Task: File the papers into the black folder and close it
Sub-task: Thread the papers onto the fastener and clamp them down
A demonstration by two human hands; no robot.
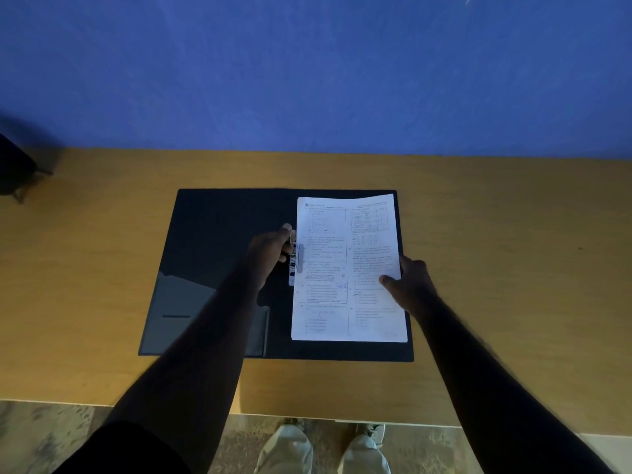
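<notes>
Bottom edge: two shoes (pixel 325 449) on a mottled floor (pixel 51 436), cut off by the frame; dark sleeve or clothing at lower left, unclear. Both forearms very dark, detail lost.

Table (pixel 496 268), tan wood, near edge visible. Black folder (pixel 219 234) lies open flat on it, a pocket on the left inner cover, lower part glossy. Papers (pixel 345 268) sit on the right half, printed text in two columns, too small to read; the stack's lower right corner nearly reaches the folder's edge.

Right hand (pixel 410 278): thumb on top of the papers at their right edge, other fingers hidden under or behind the sheets, so a pinch grip on the papers. Left hand (pixel 273 248): fingers curled closed around the metal clip (pixel 295 261) at the spine, just at the papers' left edge; whether the clip is raised or pressed down, cannot tell.

Far: blue wall (pixel 307 80) behind the table. Dark object at far left (pixel 17 165), partly cut off, unidentifiable.
</notes>
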